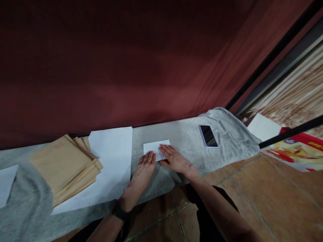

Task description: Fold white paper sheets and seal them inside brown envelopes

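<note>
A small folded-looking white sheet of paper [152, 146] lies on the grey cloth in front of me. My left hand [144, 169] rests flat with its fingertips on the paper's lower left part, fingers stretched out. On the right part of the same paper, my right hand [174, 159] lies palm down, its fingers extended and the thumb pointing left. Neither hand grips anything. The fingers cover the paper's lower edge in places. A dark watch band circles my left wrist.
Brown envelopes [63, 161] sit in a loose stack over large white sheets [113, 158] at left. Another white sheet [6, 185] is at the far left. A phone [209, 136] lies right on the grey cloth [186, 134]. A colourful box [300, 148] stands on the tiled floor.
</note>
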Motion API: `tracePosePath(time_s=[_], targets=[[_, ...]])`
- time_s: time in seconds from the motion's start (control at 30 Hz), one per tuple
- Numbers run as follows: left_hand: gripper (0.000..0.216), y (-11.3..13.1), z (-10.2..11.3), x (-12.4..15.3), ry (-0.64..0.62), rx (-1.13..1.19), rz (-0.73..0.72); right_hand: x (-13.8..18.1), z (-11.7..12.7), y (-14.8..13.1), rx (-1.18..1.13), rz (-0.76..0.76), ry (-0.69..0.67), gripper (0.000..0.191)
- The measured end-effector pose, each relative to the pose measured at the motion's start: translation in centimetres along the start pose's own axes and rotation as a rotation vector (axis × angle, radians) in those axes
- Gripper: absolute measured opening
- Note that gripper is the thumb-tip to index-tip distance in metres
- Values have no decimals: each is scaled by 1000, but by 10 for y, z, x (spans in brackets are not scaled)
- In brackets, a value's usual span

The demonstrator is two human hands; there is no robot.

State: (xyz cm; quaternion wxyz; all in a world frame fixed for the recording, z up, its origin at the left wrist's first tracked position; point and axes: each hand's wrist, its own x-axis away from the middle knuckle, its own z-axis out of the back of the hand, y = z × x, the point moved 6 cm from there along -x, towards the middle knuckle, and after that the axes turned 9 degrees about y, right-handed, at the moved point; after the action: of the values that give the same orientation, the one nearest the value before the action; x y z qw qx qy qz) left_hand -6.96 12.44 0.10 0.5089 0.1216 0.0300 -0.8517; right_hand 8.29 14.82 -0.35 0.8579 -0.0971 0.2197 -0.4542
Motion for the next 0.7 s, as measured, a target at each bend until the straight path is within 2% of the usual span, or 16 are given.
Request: tracePosePath(time_s=[0.2, 0.37, 0.47, 0.57, 0.63, 0.7], targets=[[32, -20, 21, -4, 93, 107, 47, -7, 14, 7, -61, -86, 14, 63], [30, -43, 47, -6, 276, 407, 309, -16, 31, 24, -299, -265, 110, 30], [31, -54, 53, -7, 401, 689, 525, -20, 33, 35, -494, -382, 231, 25], [34, -60, 43, -8, 451, 969, 712, -23, 26, 42, -634, -481, 314, 28], [42, -59, 27, -8, 396, 1124, 806, -24, 19, 46, -648, -541, 355, 28], [56, -57, 8, -6, 309, 1220, 876, -25, 14, 49, -544, -586, 364, 25]])
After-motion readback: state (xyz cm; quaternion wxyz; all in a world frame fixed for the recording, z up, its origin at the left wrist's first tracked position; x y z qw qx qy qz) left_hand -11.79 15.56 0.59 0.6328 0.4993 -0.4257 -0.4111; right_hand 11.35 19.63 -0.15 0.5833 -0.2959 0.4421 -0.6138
